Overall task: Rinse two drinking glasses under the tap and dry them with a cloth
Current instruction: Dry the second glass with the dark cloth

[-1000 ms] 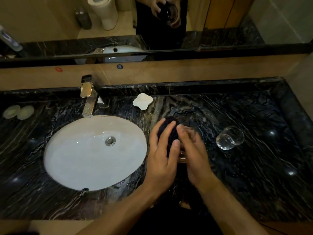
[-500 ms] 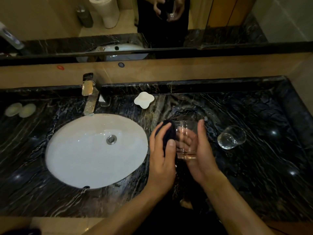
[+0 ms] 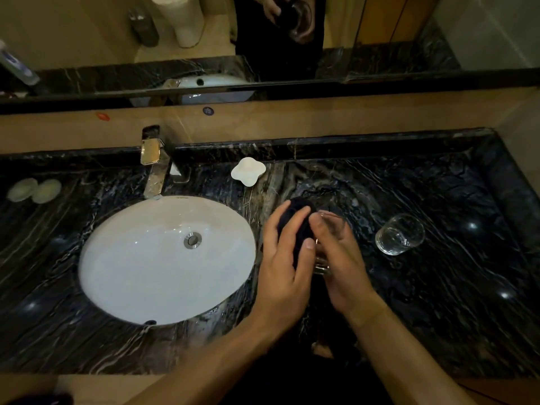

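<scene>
Currently: drying of the first glass, cloth back against its side.

Left hand (image 3: 287, 258) gripped the dark cloth (image 3: 295, 223); right hand (image 3: 340, 258) clasped the held glass (image 3: 328, 229) above the worktop (image 3: 438, 302) middle. Half a second earlier the glass stood exposed; wiping had resumed. The second glass (image 3: 399, 234) rested toward the right edge.

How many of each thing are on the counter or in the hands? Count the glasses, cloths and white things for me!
Glasses: 2, one held, one standing on the counter
Dark cloths: 1
White flower-shaped dishes: 1
Pale round pieces at far left: 2
Total: 6
</scene>
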`<state>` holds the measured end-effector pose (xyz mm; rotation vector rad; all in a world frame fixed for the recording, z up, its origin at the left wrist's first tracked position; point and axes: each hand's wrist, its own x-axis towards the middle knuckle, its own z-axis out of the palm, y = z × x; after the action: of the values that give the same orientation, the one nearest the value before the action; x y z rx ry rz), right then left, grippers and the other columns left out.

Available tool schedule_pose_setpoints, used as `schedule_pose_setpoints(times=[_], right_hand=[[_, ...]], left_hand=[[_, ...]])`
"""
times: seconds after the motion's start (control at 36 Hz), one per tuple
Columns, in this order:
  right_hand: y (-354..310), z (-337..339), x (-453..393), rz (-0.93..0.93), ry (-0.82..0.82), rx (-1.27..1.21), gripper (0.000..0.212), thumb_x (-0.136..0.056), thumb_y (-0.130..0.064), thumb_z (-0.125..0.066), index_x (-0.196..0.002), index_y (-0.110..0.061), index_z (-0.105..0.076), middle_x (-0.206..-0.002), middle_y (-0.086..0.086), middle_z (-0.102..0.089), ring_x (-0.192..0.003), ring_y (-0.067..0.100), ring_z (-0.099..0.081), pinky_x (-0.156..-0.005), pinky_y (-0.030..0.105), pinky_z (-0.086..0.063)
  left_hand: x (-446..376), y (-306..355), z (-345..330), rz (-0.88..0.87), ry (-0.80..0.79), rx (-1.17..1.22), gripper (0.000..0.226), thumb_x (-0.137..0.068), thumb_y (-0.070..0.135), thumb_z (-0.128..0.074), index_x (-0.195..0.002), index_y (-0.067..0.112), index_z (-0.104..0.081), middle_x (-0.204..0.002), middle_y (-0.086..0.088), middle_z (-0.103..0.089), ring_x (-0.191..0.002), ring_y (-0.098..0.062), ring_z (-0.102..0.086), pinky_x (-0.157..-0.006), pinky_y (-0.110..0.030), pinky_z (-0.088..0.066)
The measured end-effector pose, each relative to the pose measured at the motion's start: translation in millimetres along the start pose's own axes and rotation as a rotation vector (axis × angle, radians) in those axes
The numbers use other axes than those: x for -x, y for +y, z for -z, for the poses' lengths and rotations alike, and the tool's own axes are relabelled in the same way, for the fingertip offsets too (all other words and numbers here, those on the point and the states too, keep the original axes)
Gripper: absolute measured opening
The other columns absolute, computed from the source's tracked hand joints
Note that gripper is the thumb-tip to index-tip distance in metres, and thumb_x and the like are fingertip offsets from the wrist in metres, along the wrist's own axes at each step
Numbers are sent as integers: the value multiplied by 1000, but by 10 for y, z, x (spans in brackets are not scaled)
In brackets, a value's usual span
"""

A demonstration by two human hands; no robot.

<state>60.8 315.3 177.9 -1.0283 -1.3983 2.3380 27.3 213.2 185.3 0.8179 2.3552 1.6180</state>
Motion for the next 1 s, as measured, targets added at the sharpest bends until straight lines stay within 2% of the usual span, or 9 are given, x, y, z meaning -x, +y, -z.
schedule_pose_setpoints(times=[0.17,0.28,0.44,0.56,0.67,0.75,0.83,0.92,1.0], right_hand=[[-179,23,-64,5,-5,-130,65,-70,-48,-79,-119,-13,-53,-104,7,-69,-89,17,-71,-67,27,-58],[-222,9,-47,-36,18,-110,64,-75,-55,-67,-116,-6,-61,-107,20,-74,-95,28,-73,-70,34,-60],[-118,17,11,-151,-68,-58,71,-78,-69,-48,-113,-12,-72,-104,9,-77,-96,23,-73,-71,32,-56],[-76,15,35,-170,-106,-57,67,-90,-64,-40,-118,-11,-69,-110,22,-72,-91,28,-70,-66,34,-58],[-63,-6,3,-147,-32,-22,40,-102,-49,-35,-121,-22,-58,-107,24,-71,-88,31,-68,-65,38,-56],[-73,-9,-1,-105,-60,15,37,-97,-52,-48,-113,-21,-60,-102,7,-74,-89,23,-71,-68,38,-56],[-42,-2,0,-22,-44,50,65,-71,-52,-80,-118,-14,-56,-107,2,-70,-94,18,-71,-74,32,-57],[-30,27,-36,-16,-57,-96,61,-71,-42,-77,-116,-6,-56,-101,6,-69,-89,18,-71,-70,30,-57],[-93,35,-83,-40,-18,-185,77,-71,-54,-79,-123,-1,-57,-113,17,-72,-102,32,-71,-83,40,-58]], left_hand=[[166,-61,-27,9,-30,6,41,-101,36,-43,-140,49,-44,-155,11,-27,-142,3,-29,-108,-6,-24],[187,-51,-46,109,-13,108,39,-100,44,-37,-136,59,-38,-155,16,-26,-142,6,-26,-107,-5,-25],[61,-95,-45,202,114,170,38,-102,32,-38,-137,45,-42,-148,13,-43,-140,-1,-37,-116,-27,-32],[-68,-99,-13,240,142,181,37,-101,35,-38,-138,39,-45,-144,14,-47,-136,1,-41,-114,-25,-35],[-162,-72,8,188,126,99,36,-102,32,-40,-137,34,-48,-142,9,-46,-133,5,-41,-104,-6,-31],[-137,-66,11,131,94,21,40,-104,30,-40,-143,26,-46,-147,4,-41,-137,1,-37,-109,-9,-28],[-85,-51,14,65,71,-21,41,-104,30,-41,-145,22,-47,-152,3,-36,-142,-6,-34,-114,-19,-30],[-33,-14,18,-12,31,-52,41,-104,28,-43,-145,22,-48,-155,4,-33,-143,-6,-33,-113,-19,-30],[94,-19,-5,-47,1,-63,41,-103,29,-44,-143,24,-49,-157,5,-30,-143,-1,-31,-111,-11,-26]])
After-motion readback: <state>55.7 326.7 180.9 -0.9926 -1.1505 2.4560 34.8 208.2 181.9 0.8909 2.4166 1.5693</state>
